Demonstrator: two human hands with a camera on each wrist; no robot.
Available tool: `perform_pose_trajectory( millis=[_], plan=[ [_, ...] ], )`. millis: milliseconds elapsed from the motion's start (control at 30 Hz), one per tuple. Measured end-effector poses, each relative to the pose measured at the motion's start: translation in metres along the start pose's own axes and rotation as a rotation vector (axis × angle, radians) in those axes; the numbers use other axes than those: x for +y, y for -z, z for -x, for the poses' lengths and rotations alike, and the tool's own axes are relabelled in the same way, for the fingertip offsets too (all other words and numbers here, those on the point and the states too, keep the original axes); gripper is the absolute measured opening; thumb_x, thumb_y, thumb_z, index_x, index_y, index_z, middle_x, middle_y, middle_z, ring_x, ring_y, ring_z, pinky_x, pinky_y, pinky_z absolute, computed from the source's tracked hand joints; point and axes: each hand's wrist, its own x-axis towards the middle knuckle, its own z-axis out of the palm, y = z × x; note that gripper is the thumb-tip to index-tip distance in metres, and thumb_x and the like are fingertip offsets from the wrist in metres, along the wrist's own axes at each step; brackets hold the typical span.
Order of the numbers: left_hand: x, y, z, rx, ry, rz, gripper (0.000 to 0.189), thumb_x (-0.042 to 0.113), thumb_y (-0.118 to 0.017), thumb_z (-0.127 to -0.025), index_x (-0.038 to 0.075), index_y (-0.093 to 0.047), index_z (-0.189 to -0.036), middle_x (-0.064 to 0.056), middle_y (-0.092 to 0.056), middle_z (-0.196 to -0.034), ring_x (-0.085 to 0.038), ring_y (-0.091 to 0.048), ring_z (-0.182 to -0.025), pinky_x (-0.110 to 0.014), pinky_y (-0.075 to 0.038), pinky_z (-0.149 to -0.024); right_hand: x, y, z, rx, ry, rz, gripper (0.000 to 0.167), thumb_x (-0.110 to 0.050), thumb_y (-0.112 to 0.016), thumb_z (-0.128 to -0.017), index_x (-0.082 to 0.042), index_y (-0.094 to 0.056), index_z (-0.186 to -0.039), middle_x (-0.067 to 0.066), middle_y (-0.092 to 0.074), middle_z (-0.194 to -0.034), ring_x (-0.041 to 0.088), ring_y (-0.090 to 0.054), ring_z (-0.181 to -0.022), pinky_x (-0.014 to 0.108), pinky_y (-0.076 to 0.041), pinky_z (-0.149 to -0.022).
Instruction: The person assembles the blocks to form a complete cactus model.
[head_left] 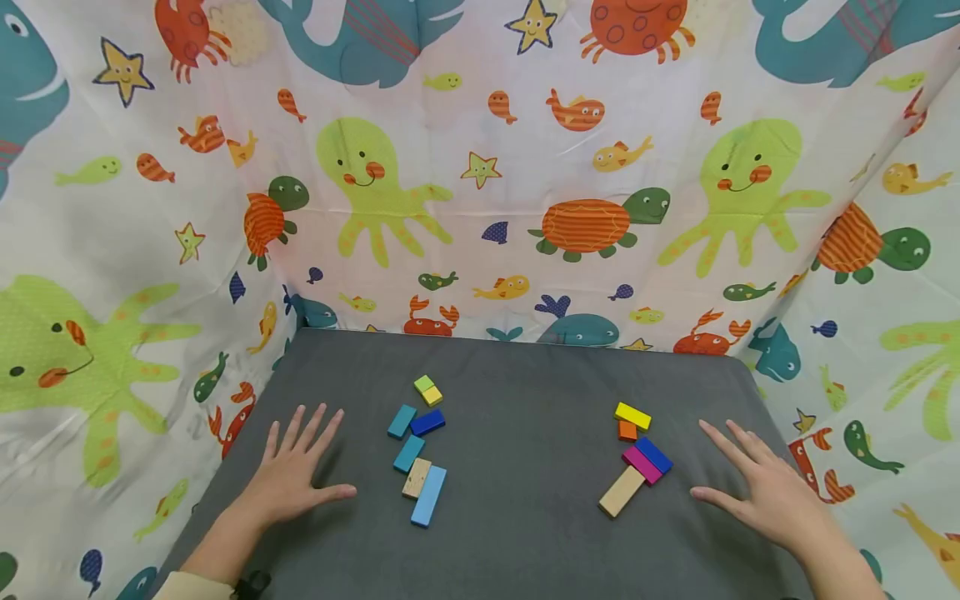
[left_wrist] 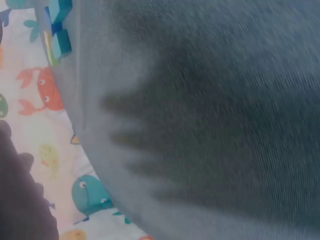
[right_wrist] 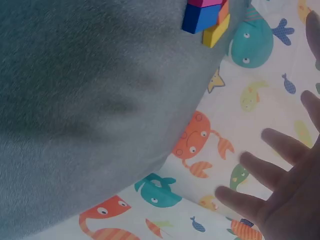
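My left hand [head_left: 292, 475] hovers with spread fingers at the table's left, holding nothing. To its right lies a group of blocks: a green block [head_left: 423, 383], a yellow block [head_left: 432, 396], two teal blocks [head_left: 402, 421], a dark blue block [head_left: 428, 422], a speckled wooden block [head_left: 416, 479] and a light blue block [head_left: 429, 497]. My right hand [head_left: 772, 492], fingers also spread and holding nothing, is right of a second group. That one has a yellow block [head_left: 633, 416], an orange block [head_left: 627, 431], a blue block [head_left: 654, 455], a magenta block [head_left: 642, 465] and a plain wooden block [head_left: 622, 492].
Both groups lie on a dark grey table [head_left: 525, 517]. A white curtain [head_left: 450, 292] printed with sea animals hangs behind the table and along both sides. In the left wrist view, a blurred hand shadow falls on the grey surface.
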Motion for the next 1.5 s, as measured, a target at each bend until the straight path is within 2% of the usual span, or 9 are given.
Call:
perform_pose_trajectory(
  millis=[167, 500, 833, 933, 1100, 1167, 1267, 1367, 1500],
  plan=[
    [0.010, -0.005, -0.005, 0.026, -0.042, 0.102, 0.111, 0.067, -0.077, -0.075, 0.030, -0.020, -0.163, -0.009, -0.018, -0.169, -0.046, -0.011, -0.152, -0.072, 0.006, -0.115, -0.002, -0.003, -0.002, 0.004, 0.005, -0.005, 0.106, -0.075, -0.071, -0.075, -0.031, -0.027, -0.160, 0.031, -0.038, -0.152, 0.057, -0.042, -0.128, 0.075, -0.044, -0.086],
    [0.028, -0.019, -0.012, 0.051, -0.064, 0.192, 0.112, 0.061, -0.081, -0.073, 0.029, -0.021, -0.162, -0.007, -0.026, -0.167, -0.041, -0.030, -0.142, -0.071, -0.013, -0.111, -0.014, -0.009, -0.007, -0.024, -0.018, -0.060, 0.101, -0.077, -0.070, -0.073, -0.015, -0.048, -0.149, 0.028, -0.051, -0.142, 0.054, -0.051, -0.123, 0.072, -0.046, -0.087],
    [0.042, -0.033, -0.011, -0.004, -0.056, 0.390, 0.102, 0.054, -0.081, -0.079, 0.029, -0.027, -0.161, -0.006, -0.029, -0.166, -0.041, -0.032, -0.145, -0.078, -0.023, -0.104, -0.026, -0.022, -0.009, -0.013, -0.015, -0.105, 0.093, -0.076, -0.069, -0.075, -0.011, -0.058, -0.141, 0.025, -0.060, -0.135, 0.048, -0.056, -0.122, 0.069, -0.046, -0.092],
    [0.045, -0.035, -0.010, -0.056, -0.037, 0.419, 0.098, 0.056, -0.080, -0.079, 0.030, -0.030, -0.160, -0.007, -0.037, -0.161, -0.038, -0.035, -0.144, -0.077, -0.026, -0.104, -0.030, -0.029, -0.009, 0.001, -0.014, -0.119, 0.088, -0.070, -0.074, -0.076, -0.010, -0.059, -0.140, 0.024, -0.061, -0.134, 0.047, -0.057, -0.121, 0.068, -0.047, -0.092],
    [0.052, -0.039, -0.010, -0.126, -0.019, 0.490, 0.096, 0.055, -0.082, -0.078, 0.027, -0.036, -0.157, -0.005, -0.054, -0.140, -0.028, -0.048, -0.128, -0.063, -0.040, -0.101, -0.037, -0.038, -0.009, 0.017, -0.007, -0.174, 0.077, -0.048, -0.084, -0.078, -0.009, -0.059, -0.140, 0.020, -0.063, -0.133, 0.042, -0.062, -0.116, 0.063, -0.052, -0.089],
    [0.053, -0.041, -0.009, -0.137, -0.027, 0.517, 0.095, 0.052, -0.083, -0.078, 0.025, -0.038, -0.156, -0.002, -0.058, -0.126, -0.022, -0.051, -0.116, -0.051, -0.045, -0.095, -0.039, -0.041, -0.010, 0.020, -0.001, -0.208, 0.076, -0.043, -0.085, -0.078, -0.009, -0.058, -0.140, 0.020, -0.064, -0.131, 0.039, -0.064, -0.111, 0.058, -0.055, -0.085],
    [0.055, -0.043, -0.008, -0.163, -0.026, 0.559, 0.093, 0.047, -0.085, -0.078, 0.020, -0.040, -0.155, 0.000, -0.057, -0.110, -0.016, -0.053, -0.098, -0.034, -0.045, -0.083, -0.042, -0.048, -0.010, 0.018, -0.003, -0.246, 0.077, -0.041, -0.086, -0.077, -0.009, -0.058, -0.141, 0.019, -0.065, -0.127, 0.033, -0.065, -0.104, 0.050, -0.059, -0.079],
    [0.056, -0.044, -0.006, -0.189, -0.032, 0.611, 0.090, 0.042, -0.085, -0.079, 0.017, -0.042, -0.154, 0.001, -0.057, -0.107, -0.015, -0.055, -0.090, -0.027, -0.044, -0.075, -0.044, -0.054, -0.010, 0.022, -0.006, -0.260, 0.077, -0.040, -0.087, -0.076, -0.010, -0.059, -0.141, 0.017, -0.067, -0.121, 0.029, -0.065, -0.098, 0.043, -0.060, -0.075],
    [0.062, -0.049, -0.007, -0.231, -0.074, 0.661, 0.087, 0.039, -0.084, -0.081, 0.015, -0.042, -0.153, 0.000, -0.059, -0.110, -0.014, -0.059, -0.089, -0.027, -0.048, -0.075, -0.047, -0.060, -0.011, 0.026, -0.017, -0.276, 0.077, -0.041, -0.088, -0.075, -0.010, -0.060, -0.140, 0.013, -0.069, -0.118, 0.024, -0.065, -0.093, 0.039, -0.059, -0.072]
  ],
)
